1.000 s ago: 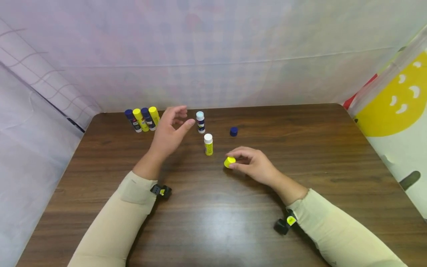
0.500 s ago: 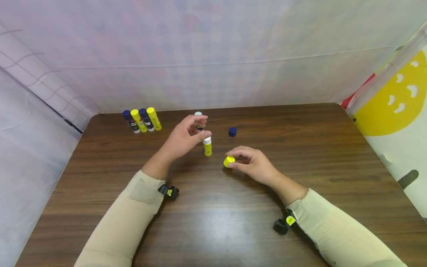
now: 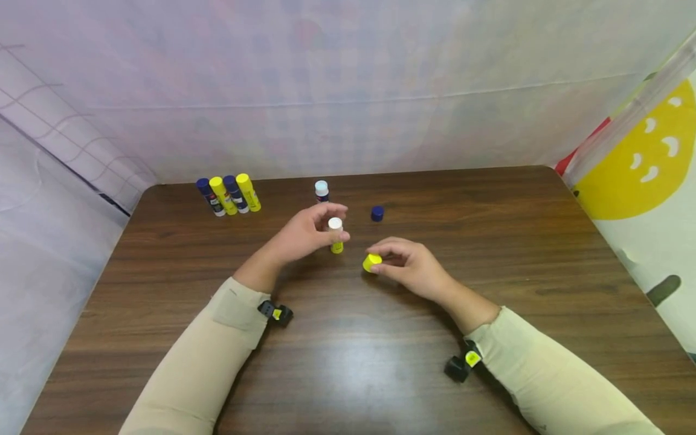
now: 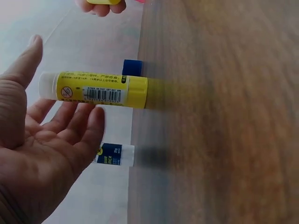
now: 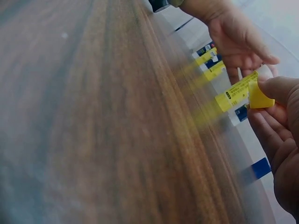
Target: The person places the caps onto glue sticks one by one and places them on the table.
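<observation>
- Yellow cap point(image 3: 372, 263): clamped between thumb and fingertips of the right hand point(image 3: 410, 266), held above the table point(image 3: 489, 229), right of the yellow stick point(image 3: 337, 248) and slightly nearer.
- Left hand point(image 3: 307, 232): thumb and fingers apart around the yellow stick, thumb on its near side, fingers behind; whether they touch it, I cannot tell.
- Yellow stick: upright on the table between the hands, white top bare, barcode on its side.
- Navy stick point(image 3: 322, 192): upright just beyond the left hand, pale top bare, lower part hidden in the head view.
- Blue cap point(image 3: 377, 213): on the table, right of the navy stick, beyond the right hand.
- Row of four capped sticks point(image 3: 236, 194): far left, navy, yellow, navy, yellow from left to right.
- Pale cloth point(image 3: 348, 90): hangs behind the table's far edge.
</observation>
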The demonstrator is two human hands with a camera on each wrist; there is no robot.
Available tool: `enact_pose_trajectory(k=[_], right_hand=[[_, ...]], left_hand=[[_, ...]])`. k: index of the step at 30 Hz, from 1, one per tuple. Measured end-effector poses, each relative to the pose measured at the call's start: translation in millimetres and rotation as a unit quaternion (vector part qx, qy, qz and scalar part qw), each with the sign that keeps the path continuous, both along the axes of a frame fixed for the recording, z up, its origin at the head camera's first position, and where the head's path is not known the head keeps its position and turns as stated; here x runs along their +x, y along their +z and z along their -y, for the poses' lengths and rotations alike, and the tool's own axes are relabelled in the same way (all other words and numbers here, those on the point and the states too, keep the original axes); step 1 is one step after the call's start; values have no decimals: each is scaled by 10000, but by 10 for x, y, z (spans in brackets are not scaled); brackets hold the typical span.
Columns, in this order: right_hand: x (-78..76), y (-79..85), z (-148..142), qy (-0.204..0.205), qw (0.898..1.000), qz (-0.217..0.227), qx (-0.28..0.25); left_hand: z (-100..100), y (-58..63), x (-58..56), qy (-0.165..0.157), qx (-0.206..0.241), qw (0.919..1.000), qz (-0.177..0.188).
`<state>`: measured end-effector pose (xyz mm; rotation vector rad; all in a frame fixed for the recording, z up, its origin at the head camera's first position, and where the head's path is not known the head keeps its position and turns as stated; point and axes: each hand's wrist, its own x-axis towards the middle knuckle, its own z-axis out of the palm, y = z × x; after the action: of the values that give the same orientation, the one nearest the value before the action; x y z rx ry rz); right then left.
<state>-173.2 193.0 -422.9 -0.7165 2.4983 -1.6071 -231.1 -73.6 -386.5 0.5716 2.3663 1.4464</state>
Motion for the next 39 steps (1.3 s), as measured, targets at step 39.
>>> enact_pose_trajectory(k=[39], right_hand=[[-4,-12,-3,2,9998,110,157]], left_hand=[[68,-164,-57,100,-433,9987,260]])
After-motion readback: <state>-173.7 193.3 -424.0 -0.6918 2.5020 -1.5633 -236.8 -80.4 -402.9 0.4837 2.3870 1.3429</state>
